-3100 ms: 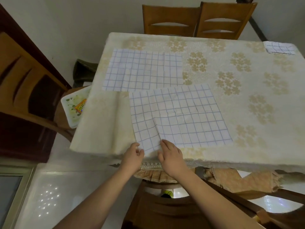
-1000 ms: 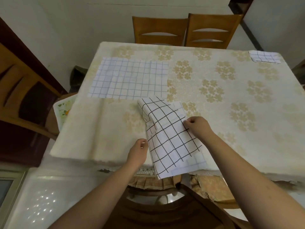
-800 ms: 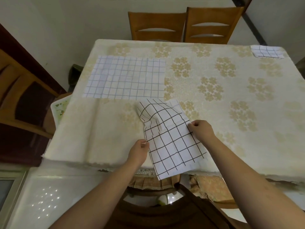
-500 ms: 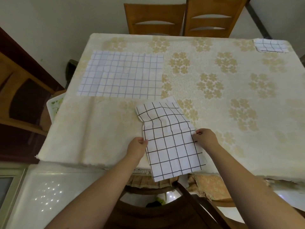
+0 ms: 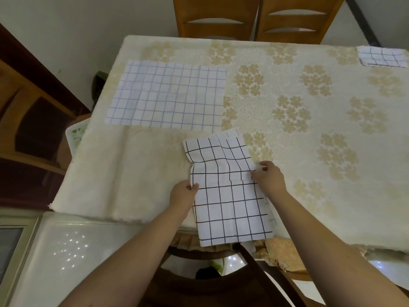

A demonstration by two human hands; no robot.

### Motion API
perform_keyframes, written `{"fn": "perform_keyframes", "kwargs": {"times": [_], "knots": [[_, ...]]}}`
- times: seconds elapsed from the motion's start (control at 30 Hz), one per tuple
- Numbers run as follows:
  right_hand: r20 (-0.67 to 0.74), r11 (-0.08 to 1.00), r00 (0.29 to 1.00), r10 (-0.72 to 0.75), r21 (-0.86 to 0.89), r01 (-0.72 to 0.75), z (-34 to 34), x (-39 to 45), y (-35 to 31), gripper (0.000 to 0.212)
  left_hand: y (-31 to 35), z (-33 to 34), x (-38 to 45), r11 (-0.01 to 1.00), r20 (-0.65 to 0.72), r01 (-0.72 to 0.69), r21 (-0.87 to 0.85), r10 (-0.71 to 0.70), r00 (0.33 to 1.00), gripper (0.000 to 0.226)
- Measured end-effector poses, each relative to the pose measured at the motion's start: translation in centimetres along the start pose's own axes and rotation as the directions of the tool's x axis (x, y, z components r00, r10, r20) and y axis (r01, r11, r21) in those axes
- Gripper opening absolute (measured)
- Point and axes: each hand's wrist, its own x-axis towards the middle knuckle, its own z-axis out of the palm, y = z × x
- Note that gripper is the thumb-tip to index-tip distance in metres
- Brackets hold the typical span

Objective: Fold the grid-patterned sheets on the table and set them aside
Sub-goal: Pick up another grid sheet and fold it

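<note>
Near edge of folded sheet [image 5: 228,191] overhung table [image 5: 124,173] at 6 o'clock; underlayer mostly hidden. Bold black grid, rumpled. Pinched by left hand [image 5: 183,193] at 9 o'clock, right hand [image 5: 269,178] at 3 o'clock.

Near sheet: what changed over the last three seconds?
The near sheet, earlier flat and open, is now folded into a narrow strip overhanging the table's near edge. The left hand and right hand moved from its near edge to a grip on its sides. The far sheet and corner sheet stayed.
</note>
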Motion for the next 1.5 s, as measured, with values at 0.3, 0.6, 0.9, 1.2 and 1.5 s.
{"fn": "perform_keyframes", "kwargs": {"times": [0.3, 0.6, 0.9, 1.2, 1.5], "knots": [[0.019, 0.949, 0.949, -0.314, 0.008, 0.314, 2.1, -1.7, -4.3, 0.041, 0.6, -4.8, -0.7, 0.908, 0.132, -0.334, 0.254, 0.309, 0.942, 0.028], [0.025, 0.858, 0.866, -0.500, 0.155, 0.490, 0.9, -5.2, -8.6, 0.046, 3.1, -10.6, -2.7, 0.687, 0.363, -0.612, 0.393, 0.495, 0.789, 0.025], [0.115, 0.867, 0.881, -0.460, 0.271, 0.418, 0.3, -7.8, -9.9, 0.030, 3.6, -13.9, -5.0, 0.518, 0.480, -0.747, 0.417, 0.572, 0.665, 0.019], [0.047, 0.772, 0.904, -0.424, 0.541, 0.334, 0.1, -10.8, -9.9, 0.024, 3.3, -15.8, -6.9, 0.502, 0.525, -0.757, 0.418, 0.547, 0.652, 0.021], [-0.065, 0.675, 0.921, -0.384, 0.661, 0.328, -1.5, -12.9, -9.9, 0.017, 4.0, -17.3, -8.0, 0.527, 0.448, -0.711, 0.466, 0.552, 0.703, 0.024]]}}
